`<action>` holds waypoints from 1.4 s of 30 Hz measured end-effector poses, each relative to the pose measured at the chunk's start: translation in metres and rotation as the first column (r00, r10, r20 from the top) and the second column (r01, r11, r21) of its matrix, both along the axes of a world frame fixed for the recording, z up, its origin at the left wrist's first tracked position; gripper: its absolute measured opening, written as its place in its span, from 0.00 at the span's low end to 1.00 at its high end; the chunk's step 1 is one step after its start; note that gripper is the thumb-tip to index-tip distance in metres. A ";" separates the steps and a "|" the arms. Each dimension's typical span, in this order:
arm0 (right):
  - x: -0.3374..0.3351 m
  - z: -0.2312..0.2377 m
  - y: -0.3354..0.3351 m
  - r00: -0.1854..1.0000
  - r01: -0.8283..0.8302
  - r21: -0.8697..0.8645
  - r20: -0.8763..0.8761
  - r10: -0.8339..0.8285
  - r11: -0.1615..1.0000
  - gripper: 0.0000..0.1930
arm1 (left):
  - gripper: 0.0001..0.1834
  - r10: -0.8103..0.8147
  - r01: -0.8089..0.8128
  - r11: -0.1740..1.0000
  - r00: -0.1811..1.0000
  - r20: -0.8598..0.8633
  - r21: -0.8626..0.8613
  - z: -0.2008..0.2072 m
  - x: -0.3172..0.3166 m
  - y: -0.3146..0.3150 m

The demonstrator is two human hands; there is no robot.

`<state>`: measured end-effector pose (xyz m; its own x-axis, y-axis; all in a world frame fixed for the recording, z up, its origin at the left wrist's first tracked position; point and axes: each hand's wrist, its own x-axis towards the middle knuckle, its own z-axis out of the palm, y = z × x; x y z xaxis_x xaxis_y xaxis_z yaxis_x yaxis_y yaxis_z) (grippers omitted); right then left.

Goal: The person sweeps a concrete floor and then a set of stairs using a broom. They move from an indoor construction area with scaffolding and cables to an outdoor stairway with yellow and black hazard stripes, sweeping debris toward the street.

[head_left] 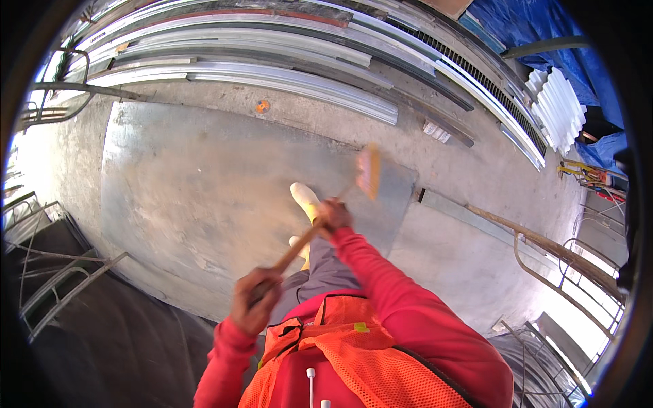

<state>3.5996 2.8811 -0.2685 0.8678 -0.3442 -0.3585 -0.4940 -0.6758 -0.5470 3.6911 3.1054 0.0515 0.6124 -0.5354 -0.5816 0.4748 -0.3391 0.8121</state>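
A long-handled broom [326, 211] runs diagonally up from the lower middle of the view, its wooden handle pale brown and its bristle head, blurred and orange-tan, down near the right edge of a large grey metal sheet [197, 183] lying on the concrete floor [476, 177]. The left hand [253, 299] is clenched around the lower end of the handle; the right hand [335, 214] grips it higher up, nearer the head. Both sleeves are red, under an orange mesh vest.

The sheet's broad face spreads open to the left and above the broom, smudged and streaked. Its far edge lies near a stack of long silvery metal profiles [272, 68] that curves along the top. A small orange disc [262, 106] sits by that far edge. Dark wire racks [47, 272] crowd the lower left, and a rusty bent pipe frame [544, 258] stands to the right. Blue tarpaulin [544, 34] and white corrugated pieces [561, 109] fill the upper right corner. A pale shoe [306, 200] rests on the sheet just beside the right hand.
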 end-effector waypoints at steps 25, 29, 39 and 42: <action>0.225 0.102 0.089 0.839 -0.511 0.089 0.267 0.474 0.855 0.11 | 0.06 0.257 -0.334 0.924 0.902 0.347 0.185 0.090 0.076 0.051; 0.213 0.124 0.058 0.858 -0.480 0.008 0.213 0.467 0.877 0.11 | 0.05 0.217 -0.250 0.966 0.921 0.323 0.063 0.095 0.088 0.055; 0.142 0.024 -0.066 0.960 -0.269 -0.144 -0.119 0.253 0.952 0.12 | 0.04 0.198 -0.235 0.962 0.950 -0.240 -0.136 -0.064 0.152 -0.031; 0.232 0.000 -0.011 0.908 -0.417 -0.070 -0.071 0.413 0.906 0.18 | 0.07 0.236 -0.235 0.969 0.972 0.000 -0.077 -0.031 0.188 0.016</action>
